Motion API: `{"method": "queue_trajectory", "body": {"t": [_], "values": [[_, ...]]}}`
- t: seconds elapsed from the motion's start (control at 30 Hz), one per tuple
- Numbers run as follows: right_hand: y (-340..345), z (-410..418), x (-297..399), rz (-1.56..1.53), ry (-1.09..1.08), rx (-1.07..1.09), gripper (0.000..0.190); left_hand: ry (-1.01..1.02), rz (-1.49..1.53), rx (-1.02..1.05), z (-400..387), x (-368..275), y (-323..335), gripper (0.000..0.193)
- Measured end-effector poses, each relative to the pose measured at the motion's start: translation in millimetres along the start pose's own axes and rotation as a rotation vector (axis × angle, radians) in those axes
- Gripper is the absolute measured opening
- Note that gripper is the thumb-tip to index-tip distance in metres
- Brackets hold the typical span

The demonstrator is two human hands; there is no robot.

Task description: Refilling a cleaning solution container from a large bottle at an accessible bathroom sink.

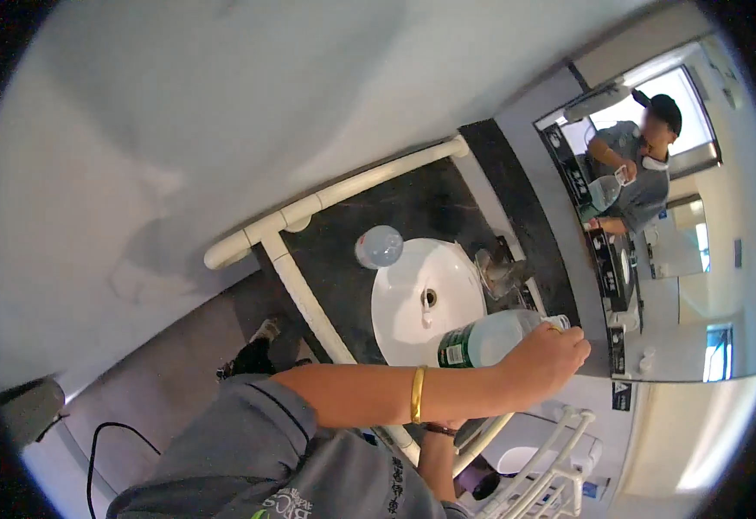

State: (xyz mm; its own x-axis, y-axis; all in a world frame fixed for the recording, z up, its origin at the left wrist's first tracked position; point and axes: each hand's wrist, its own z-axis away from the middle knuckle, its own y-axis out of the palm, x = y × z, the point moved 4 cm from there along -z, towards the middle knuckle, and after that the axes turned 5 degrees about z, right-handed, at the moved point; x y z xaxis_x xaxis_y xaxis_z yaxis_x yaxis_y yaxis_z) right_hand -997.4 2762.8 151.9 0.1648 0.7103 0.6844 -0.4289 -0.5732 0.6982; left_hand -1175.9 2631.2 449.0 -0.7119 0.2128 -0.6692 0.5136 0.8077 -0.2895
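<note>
My left hand (pixel 556 353), with a gold bangle at its wrist, grips the neck area of a large clear plastic bottle (pixel 498 337) with a green label. This bottle stands over the near side of a white washbasin (pixel 404 298), its neck towards the picture's right. A sliver of my right hand (pixel 454 423), with a dark wristband, shows beneath my left forearm; its fingers are hidden there. Another clear plastic bottle (pixel 379 247) is on the dark countertop (pixel 339 259) at the basin's rim. A metal faucet (pixel 498 272) sits behind the basin.
Cream grab rails (pixel 306 298) frame the counter, alongside a pale wall (pixel 177 130). On the right, a large mirror (pixel 673 259) reflects a capped person holding a bottle. More rails (pixel 546 473) surround a white fixture (pixel 517 460) at lower right, near a dark bin (pixel 478 479).
</note>
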Motion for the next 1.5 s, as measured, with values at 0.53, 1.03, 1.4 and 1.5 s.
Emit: {"method": "queue_trajectory", "body": {"t": [0.53,1.03,1.4,1.5], "values": [[-10.9,146.4,104.5,0.035,-0.461,-0.382,0.035,0.065,0.404,0.191,27.0,-53.3,191.5,0.012],[74.7,163.5,261.7,1.431,-0.442,-0.469,0.039,0.269,0.28,0.383,68.2,-63.5,201.4,0.01],[143.2,112.8,250.4,1.997,-0.437,-0.058,0.039,0.344,-0.011,0.53,109.3,-45.9,163.4,0.03],[153.1,102.8,252.9,2.077,-0.48,0.041,0.034,0.418,-0.026,0.536,117.7,-45.7,150.0,0.038]]}}
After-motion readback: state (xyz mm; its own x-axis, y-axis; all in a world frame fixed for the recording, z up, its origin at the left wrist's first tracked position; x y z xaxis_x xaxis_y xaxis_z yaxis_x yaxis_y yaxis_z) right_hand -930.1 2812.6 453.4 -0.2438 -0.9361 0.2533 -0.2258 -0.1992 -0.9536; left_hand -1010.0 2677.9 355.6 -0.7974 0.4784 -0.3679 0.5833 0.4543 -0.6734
